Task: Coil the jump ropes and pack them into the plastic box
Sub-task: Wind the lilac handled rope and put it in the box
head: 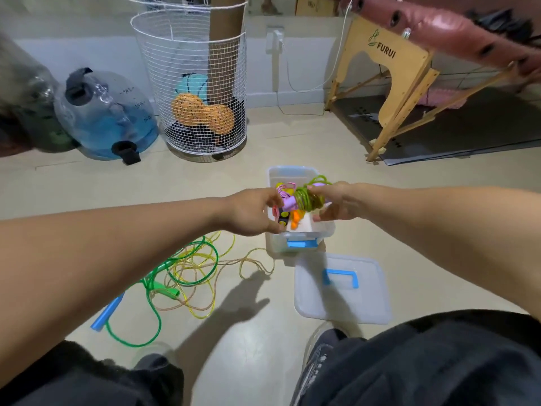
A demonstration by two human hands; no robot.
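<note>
Now both hands are holding a coiled green rope [307, 197] with purple handles just over the open plastic box [295, 171]. The left hand [251, 212] is pinching one purple end, and the right hand [336, 200] is curling its fingers round the other. I think they should be keeping the loops tight and laying the bundle flat beside the ropes inside. More ropes [187, 271] are lying loose near the left, waiting.
</note>
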